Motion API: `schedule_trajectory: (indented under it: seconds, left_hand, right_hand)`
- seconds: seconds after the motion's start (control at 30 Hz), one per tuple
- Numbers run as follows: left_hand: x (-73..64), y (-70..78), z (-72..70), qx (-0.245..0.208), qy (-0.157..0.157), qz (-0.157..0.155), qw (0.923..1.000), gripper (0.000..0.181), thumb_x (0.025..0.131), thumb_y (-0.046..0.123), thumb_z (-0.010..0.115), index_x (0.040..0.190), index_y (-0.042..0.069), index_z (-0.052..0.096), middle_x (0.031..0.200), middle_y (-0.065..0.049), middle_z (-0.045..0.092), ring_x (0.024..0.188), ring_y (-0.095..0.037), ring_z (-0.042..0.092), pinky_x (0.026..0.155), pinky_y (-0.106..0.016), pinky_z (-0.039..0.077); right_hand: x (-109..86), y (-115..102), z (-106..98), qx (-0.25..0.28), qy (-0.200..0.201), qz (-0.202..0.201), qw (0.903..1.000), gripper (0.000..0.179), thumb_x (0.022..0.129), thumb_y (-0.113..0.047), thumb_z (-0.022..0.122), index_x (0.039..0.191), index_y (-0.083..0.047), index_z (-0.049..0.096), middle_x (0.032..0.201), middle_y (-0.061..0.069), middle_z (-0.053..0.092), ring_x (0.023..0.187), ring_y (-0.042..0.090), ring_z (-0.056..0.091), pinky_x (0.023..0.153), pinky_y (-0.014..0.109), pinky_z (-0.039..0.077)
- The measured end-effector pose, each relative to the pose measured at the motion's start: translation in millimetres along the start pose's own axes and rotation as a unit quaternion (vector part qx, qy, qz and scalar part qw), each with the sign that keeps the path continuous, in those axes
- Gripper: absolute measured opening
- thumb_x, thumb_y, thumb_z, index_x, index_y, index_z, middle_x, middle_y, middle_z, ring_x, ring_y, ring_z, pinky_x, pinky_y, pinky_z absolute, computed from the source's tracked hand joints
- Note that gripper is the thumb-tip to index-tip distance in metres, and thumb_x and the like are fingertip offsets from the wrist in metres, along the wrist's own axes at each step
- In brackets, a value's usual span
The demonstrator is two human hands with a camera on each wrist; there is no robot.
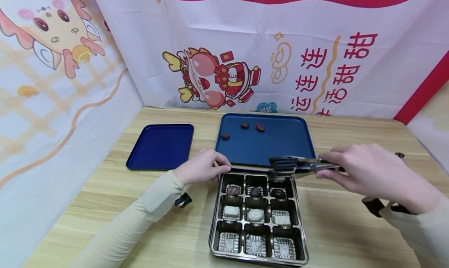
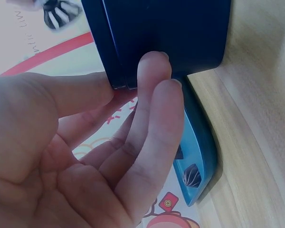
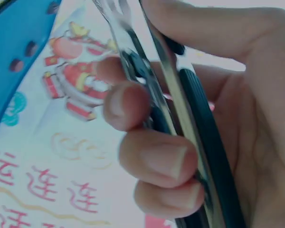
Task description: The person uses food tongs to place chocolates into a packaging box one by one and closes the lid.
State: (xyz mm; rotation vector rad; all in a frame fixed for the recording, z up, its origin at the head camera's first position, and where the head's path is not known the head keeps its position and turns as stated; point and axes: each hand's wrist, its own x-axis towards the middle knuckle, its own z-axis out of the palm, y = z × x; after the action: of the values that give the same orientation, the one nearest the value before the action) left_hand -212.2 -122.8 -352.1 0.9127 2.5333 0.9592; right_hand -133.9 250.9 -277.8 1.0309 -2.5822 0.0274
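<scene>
My left hand [image 1: 202, 166] holds the far left corner of a chocolate box [image 1: 243, 223]; in the left wrist view its thumb and fingers [image 2: 166, 118] touch the box's dark wall [image 2: 166, 33]. Dark chocolates [image 1: 256, 192] sit in the box's far row, pale chocolates [image 1: 255, 215] in its middle row. Ridged bottoms show in the near row. My right hand [image 1: 368, 170] grips metal tongs [image 1: 301, 165] with dark handles, fingers wrapped round them in the right wrist view. The tongs' blurred tips hang over the box's far right corner; whether they hold anything cannot be told.
Behind the box lies a blue tray [image 1: 280, 143] with three dark chocolates [image 1: 260, 127] on its left part. A smaller dark blue tray [image 1: 161, 146] lies to the left on the wooden table [image 1: 350, 229]. A printed cloth [image 1: 140, 46] hangs behind.
</scene>
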Motion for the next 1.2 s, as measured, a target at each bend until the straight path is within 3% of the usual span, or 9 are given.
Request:
schedule_trajectory:
  seconds: [0.13,0.23,0.33,0.47,0.73,0.93,1.2]
  left_hand:
    - [0.1,-0.4,0.1,0.001,0.002,-0.003,1.0000,0.015,0.098,0.016,0.064,0.104,0.010,0.076,0.085,0.000,0.071,0.057,-0.017,0.065,0.059,-0.026,0.052]
    - [1.2,-0.6,1.4,0.004,0.000,-0.001,1.0000,0.015,0.098,0.016,0.064,0.104,0.011,0.076,0.085,0.002,0.071,0.058,-0.017,0.066,0.060,-0.026,0.052]
    - [1.6,-0.5,2.3,0.007,-0.004,-0.002,1.0000,0.014,0.098,0.016,0.064,0.104,0.011,0.076,0.085,0.002,0.071,0.058,-0.017,0.066,0.061,-0.026,0.051]
    - [1.8,0.3,2.5,0.005,-0.007,-0.002,1.0000,0.014,0.098,0.016,0.064,0.103,0.010,0.076,0.082,0.002,0.070,0.058,-0.017,0.065,0.059,-0.026,0.051]
    - [-0.4,0.6,0.2,0.000,-0.005,-0.010,0.9999,0.014,0.099,0.015,0.063,0.103,0.010,0.076,0.080,0.003,0.068,0.058,-0.019,0.065,0.058,-0.027,0.051]
    - [-1.5,-1.6,0.5,-0.001,-0.003,-0.015,0.9999,0.015,0.099,0.016,0.063,0.104,0.011,0.076,0.084,0.002,0.070,0.059,-0.018,0.065,0.057,-0.027,0.051]
    - [-0.4,-1.6,0.8,0.004,-0.001,-0.013,0.9999,0.015,0.099,0.017,0.063,0.104,0.012,0.076,0.079,0.005,0.069,0.059,-0.017,0.065,0.059,-0.028,0.052]
  right_hand:
    - [6.8,11.2,7.4,0.007,-0.003,0.037,0.9993,0.034,0.083,-0.037,0.078,0.102,-0.010,0.074,0.086,-0.003,0.068,0.065,0.015,0.065,0.051,0.044,0.051]
    - [8.6,15.9,12.5,0.015,0.003,0.053,0.9985,0.032,0.083,-0.033,0.079,0.102,-0.008,0.072,0.087,0.001,0.069,0.067,0.018,0.066,0.053,0.046,0.052]
    - [10.8,18.3,17.3,0.030,-0.005,0.073,0.9968,0.021,0.087,-0.031,0.076,0.090,-0.013,0.066,0.074,-0.006,0.060,0.060,0.011,0.056,0.050,0.040,0.047]
    - [19.6,25.0,23.3,0.063,-0.030,0.109,0.9916,0.024,0.097,-0.030,0.066,0.082,-0.017,0.052,0.062,-0.008,0.041,0.054,0.008,0.041,0.053,0.034,0.037]
    - [59.9,55.0,44.7,0.115,-0.078,0.092,0.9861,0.019,0.101,-0.015,0.058,0.086,-0.009,0.048,0.066,-0.001,0.039,0.056,0.013,0.040,0.060,0.036,0.037]
    - [82.4,66.7,62.1,0.063,-0.118,0.125,0.9830,0.019,0.098,-0.024,0.063,0.088,-0.009,0.058,0.060,-0.001,0.045,0.051,0.015,0.045,0.051,0.037,0.039]
    - [97.7,66.0,88.7,0.029,-0.127,0.131,0.9827,0.033,0.097,-0.031,0.065,0.071,-0.015,0.051,0.055,0.000,0.042,0.042,0.016,0.042,0.038,0.031,0.030]
